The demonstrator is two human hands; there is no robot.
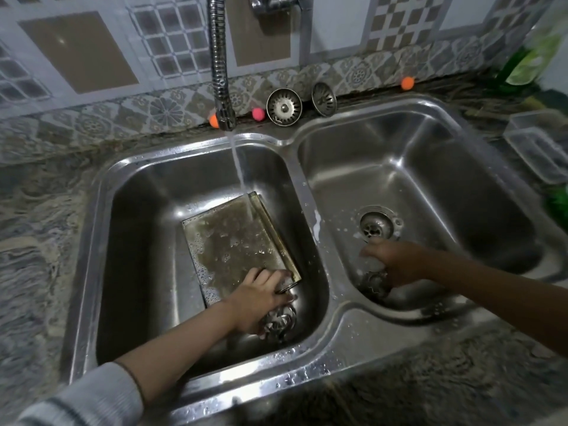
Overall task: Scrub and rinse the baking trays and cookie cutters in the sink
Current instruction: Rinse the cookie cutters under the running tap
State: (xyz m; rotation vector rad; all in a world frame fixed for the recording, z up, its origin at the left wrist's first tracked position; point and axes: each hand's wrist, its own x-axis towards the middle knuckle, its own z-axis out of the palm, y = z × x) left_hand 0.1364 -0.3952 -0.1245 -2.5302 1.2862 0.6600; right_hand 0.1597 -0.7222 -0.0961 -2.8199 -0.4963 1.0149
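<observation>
— Water (241,170) from the flexible faucet (218,56) runs onto what?

— Onto the baking tray (236,241), which lies in the left basin (138,241) of the steel double sink, soapy and brown-stained. Behind the sink, two strainer plugs (284,106) lean against the tiled wall, with a pink ball (258,114) beside them, an orange ball (213,120) partly hidden by the faucet tip, and another orange ball (407,83) farther right. A clear plastic container (541,149) sits on the desk at the right, near a green bottle (534,56).

— And the hands?

— The left hand (261,298) reaches into the left basin at the tray's near corner. Its fingers (278,279) curl around a thin metal cookie cutter ring (288,287), touching the tray's edge. Just below that hand lies a fluted metal cutter (279,322).

— The right one?

— The right hand (396,262) is down in the right basin (445,179), just in front of the drain (376,227). Its fingers are bent over something foamy, but the blur hides whether they grip it. A scalloped cookie cutter (375,282) lies under the hand, touching it.

— Anything in the way?

— The left forearm crosses the basin's near rim, and a grey sleeve (92,395) covers the arm below.
</observation>
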